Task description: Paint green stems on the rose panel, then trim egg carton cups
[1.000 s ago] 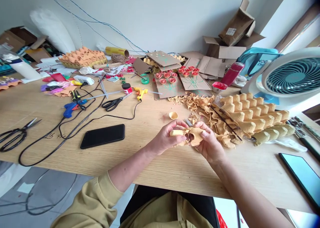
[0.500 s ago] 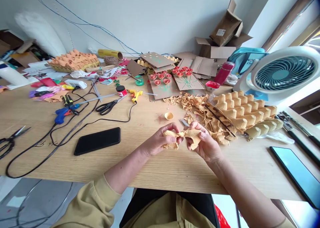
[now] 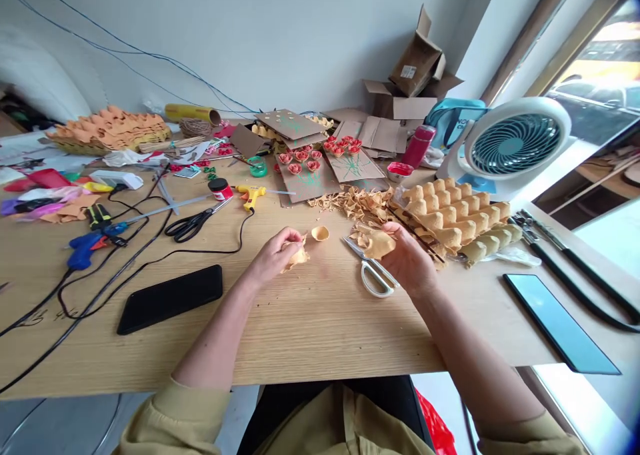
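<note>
My left hand (image 3: pixel 277 255) is closed on a torn piece of egg carton (image 3: pixel 299 255), just above the wooden table. My right hand (image 3: pixel 409 258) grips another, larger egg carton piece (image 3: pixel 376 242) between thumb and fingers. Between the hands a small trimmed egg carton cup (image 3: pixel 321 233) stands on the table, touched by neither. White-handled scissors (image 3: pixel 376 278) lie partly under the right hand's piece, blades pointing up and left. Behind them spreads a heap of carton scraps (image 3: pixel 365 203).
Stacked egg cartons (image 3: pixel 450 215) and a fan (image 3: pixel 515 142) stand at the right. Red paper flowers (image 3: pixel 300 158) sit on cardboard behind. Left lie a phone (image 3: pixel 170 298), black scissors (image 3: pixel 190 223), a yellow glue gun (image 3: pixel 251 195), a blue glue gun (image 3: pixel 85 248) and cables. A tablet (image 3: pixel 560 322) lies right.
The hands have moved apart, each with a separate carton piece; before, they held the carton close together. The white-handled scissors now show more fully. The view has shifted to the right.
</note>
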Motion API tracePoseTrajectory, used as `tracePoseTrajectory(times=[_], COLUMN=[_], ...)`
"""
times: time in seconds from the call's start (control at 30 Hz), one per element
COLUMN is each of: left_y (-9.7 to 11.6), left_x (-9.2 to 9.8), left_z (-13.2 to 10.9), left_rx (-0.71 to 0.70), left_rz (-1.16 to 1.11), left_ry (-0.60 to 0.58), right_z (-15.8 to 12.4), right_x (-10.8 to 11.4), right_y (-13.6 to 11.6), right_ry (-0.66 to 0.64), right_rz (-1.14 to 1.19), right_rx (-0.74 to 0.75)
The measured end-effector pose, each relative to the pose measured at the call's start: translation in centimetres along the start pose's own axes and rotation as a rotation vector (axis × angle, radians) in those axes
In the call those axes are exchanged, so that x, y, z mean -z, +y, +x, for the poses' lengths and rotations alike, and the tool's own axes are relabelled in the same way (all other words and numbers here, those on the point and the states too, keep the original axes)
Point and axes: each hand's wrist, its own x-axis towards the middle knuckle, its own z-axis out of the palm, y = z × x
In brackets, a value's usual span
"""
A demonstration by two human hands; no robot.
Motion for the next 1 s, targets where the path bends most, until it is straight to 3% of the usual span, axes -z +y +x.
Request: tracePoseTrajectory(times=[0.2, 0.37, 0.5, 0.6, 0.63, 0.7, 0.83, 1.0], left_y=[-2.6, -4.2, -4.6, -3.1, -2.4, -1.1, 0.2, 0.4], left_x=[1.2, 1.8, 2.0, 1.1, 0.5, -1.2, -4.8, -6.2], left_z=[1.2, 1.9, 2.1, 1.4, 1.0, 0.0, -1.9, -2.5], left_rx=[0.099, 0.109, -0.052, -0.299, -0.368, -0.416, -0.289, -0.108], left_rz=[0.428, 0.600, 0.702, 0.713, 0.666, 0.475, 0.078, -0.250], left_ry=[0.137, 0.148, 0.265, 0.447, 0.459, 0.342, -0.008, -0.167], right_z=[0.7, 1.0, 1.3, 1.4, 1.4, 1.4, 1.1, 0.4], right_x=[0.0, -0.5, -0.8, -0.8, -0.8, -0.9, -1.3, -2.1], right_y=[1.8, 2.8, 3.3, 3.5, 3.6, 3.7, 3.9, 3.9], right_ry=[-0.063, -0.060, -0.019, 0.020, 0.033, 0.052, 0.042, -0.019], right_rz=[0.060, 0.045, 0.012, -0.016, -0.026, -0.045, -0.086, -0.153], right_rx=[-0.056, -0.114, -0.096, -0.044, -0.022, 0.020, 0.072, 0.087])
